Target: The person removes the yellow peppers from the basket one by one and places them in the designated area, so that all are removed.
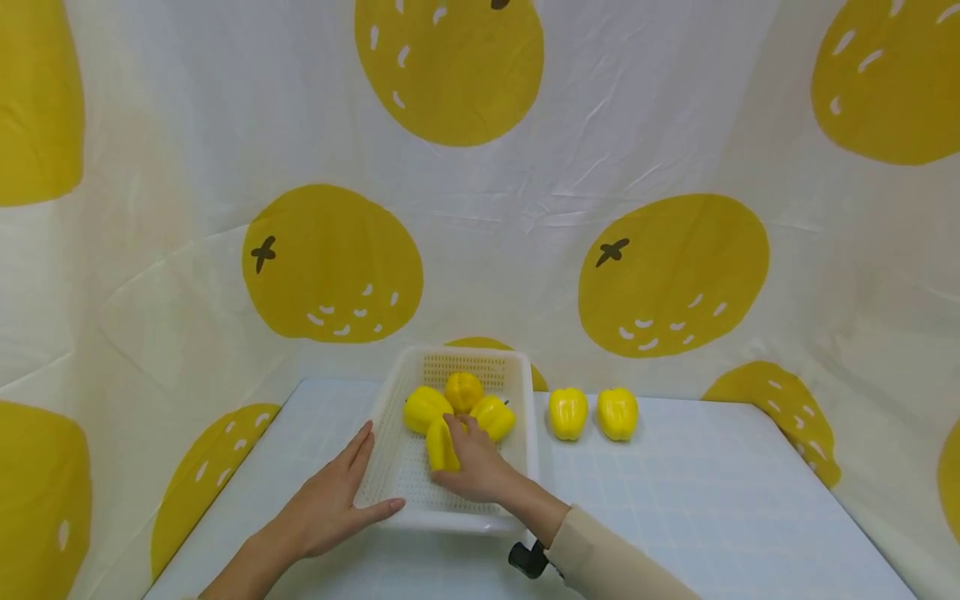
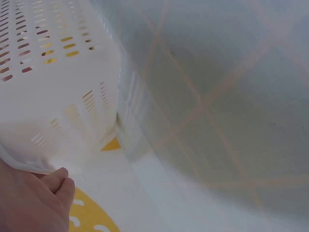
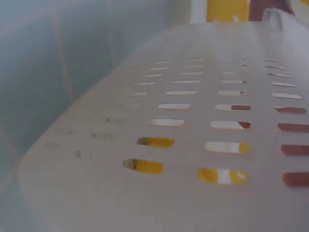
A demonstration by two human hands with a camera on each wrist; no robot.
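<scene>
A white plastic basket (image 1: 529, 450) with slotted walls stands on the table. Inside it lie several yellow bell peppers, among them one at the left (image 1: 425, 409), one at the back (image 1: 463, 390) and one at the right (image 1: 495, 417). My right hand (image 1: 480, 468) reaches in over the front and grips the nearest bell pepper (image 1: 439, 446), covering part of it. My left hand (image 1: 330, 504) rests against the basket's front left corner, fingers straight along the left side and thumb at the front rim. The right wrist view shows the slotted basket wall (image 3: 193, 137), not the hand.
Two more yellow bell peppers, one nearer (image 1: 567, 414) and one farther right (image 1: 618, 414), stand to the right of the basket. The table has a pale blue checked cover (image 1: 675, 492). Behind it hangs a white curtain (image 1: 495, 250) printed with yellow fruit.
</scene>
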